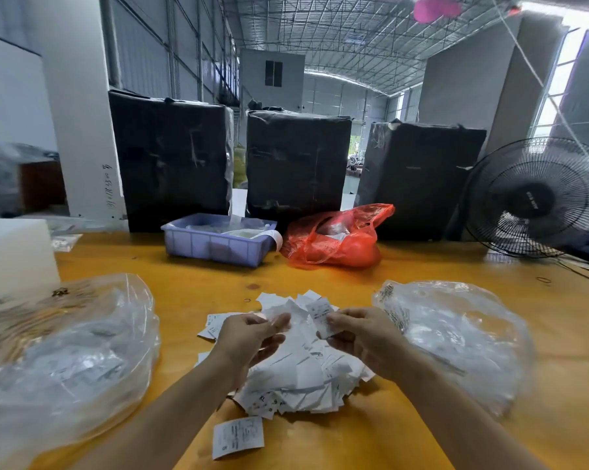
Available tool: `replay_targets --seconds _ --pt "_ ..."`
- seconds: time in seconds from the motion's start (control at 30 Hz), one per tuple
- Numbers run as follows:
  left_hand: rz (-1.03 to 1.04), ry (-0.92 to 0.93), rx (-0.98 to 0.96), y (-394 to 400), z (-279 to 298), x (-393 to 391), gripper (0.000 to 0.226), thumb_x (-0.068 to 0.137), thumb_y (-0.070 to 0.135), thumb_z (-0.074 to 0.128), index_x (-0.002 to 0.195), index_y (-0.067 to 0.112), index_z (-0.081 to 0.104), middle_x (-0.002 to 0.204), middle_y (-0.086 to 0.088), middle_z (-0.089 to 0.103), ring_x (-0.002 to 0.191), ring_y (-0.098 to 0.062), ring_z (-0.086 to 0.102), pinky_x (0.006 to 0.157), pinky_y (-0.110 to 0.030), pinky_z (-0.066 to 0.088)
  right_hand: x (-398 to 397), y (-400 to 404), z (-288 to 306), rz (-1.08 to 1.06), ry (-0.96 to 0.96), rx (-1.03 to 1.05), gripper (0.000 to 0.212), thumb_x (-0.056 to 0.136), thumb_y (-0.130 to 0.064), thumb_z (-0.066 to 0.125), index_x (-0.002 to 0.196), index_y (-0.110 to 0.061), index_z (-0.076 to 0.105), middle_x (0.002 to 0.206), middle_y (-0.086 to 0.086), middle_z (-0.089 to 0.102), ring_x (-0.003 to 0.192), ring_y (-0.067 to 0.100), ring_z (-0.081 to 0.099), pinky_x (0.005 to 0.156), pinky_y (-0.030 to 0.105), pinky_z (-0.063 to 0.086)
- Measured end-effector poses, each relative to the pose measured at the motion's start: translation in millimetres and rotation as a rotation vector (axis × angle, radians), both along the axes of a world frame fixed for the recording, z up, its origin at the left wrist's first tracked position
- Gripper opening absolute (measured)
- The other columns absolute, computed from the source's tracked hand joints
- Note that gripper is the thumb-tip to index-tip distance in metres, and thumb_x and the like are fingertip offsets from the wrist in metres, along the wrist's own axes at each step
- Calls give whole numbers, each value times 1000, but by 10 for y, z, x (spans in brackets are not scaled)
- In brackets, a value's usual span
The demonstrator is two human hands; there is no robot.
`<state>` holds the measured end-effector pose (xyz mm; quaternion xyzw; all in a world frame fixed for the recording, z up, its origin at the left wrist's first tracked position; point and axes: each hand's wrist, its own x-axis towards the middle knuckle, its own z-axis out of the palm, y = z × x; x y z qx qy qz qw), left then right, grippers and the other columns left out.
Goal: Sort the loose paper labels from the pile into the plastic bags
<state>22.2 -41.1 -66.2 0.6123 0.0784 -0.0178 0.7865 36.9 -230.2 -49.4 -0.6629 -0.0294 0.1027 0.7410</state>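
risk: mis-sort likely – print on label (323, 317) blurred, size unreadable; loose pile (296, 361) could scatter, fan (537, 198) close by
right hand (361, 334): pinches label, raised above pile
left hand (252, 337): fingers curled over pile top, grip contents unclear
bags: left bag (66, 351), right bag (456, 340) – flank pile on tabletop (320, 279)
stray label (238, 435): apart, near edge

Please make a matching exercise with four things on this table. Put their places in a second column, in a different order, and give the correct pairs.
Things:
1. label pile
2. red bag
3. purple bin
4. fan

Places:
A. far right edge of the table
B. between the two clear bags, under the hands
C. at the back, left of the red bag
D. at the back, right of the purple bin

Pairs: 1-B, 2-D, 3-C, 4-A
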Motion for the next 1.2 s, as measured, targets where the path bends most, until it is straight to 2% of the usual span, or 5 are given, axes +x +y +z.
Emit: replay_targets --seconds 0.23,0.4,0.6,0.93,1.2 --pt "-138 -35 205 -93 -7 -51 43 50 39 79 78 7 72 77 -3 74 60 -7 63 53 -14 49 -5 36 -27 -47 -231 -204 23 88 6 52 87 -9 70 84 10 68 66 13 63 58 21 51" --pt "-219 -68 382 -70 -42 -20 27 69 36 79 60 12 70 73 -6 74 59 -6 62 54 -16 46 -60 89 16 171 -350 -470 48 71 -50 67 109 -20 66 103 -3 70 92 9 66 74 19 51" --pt "-301 -103 537 -88 -37 -30 33 74 36 77 56 11 66 65 -2 72 54 -4 63 51 -14 47 -31 172 -20 121 -430 -443 17 85 -16 68 90 0 73 70 -1 67 57 -1 55 59 14 41" --pt "-170 -113 295 -17 -28 6 14 87 20 65 89 6 69 85 -3 75 65 -10 68 59 -19 51 37 141 -5 -57 -145 -176 16 88 -8 61 74 -4 68 74 11 64 65 18 59 64 27 47" --pt "-14 -171 310 -63 -11 11 37 76 42 69 82 5 67 60 4 68 45 1 50 44 -10 37 21 156 -23 -40 -70 -220 11 85 -9 64 76 -3 69 73 10 64 61 15 60 61 23 49"
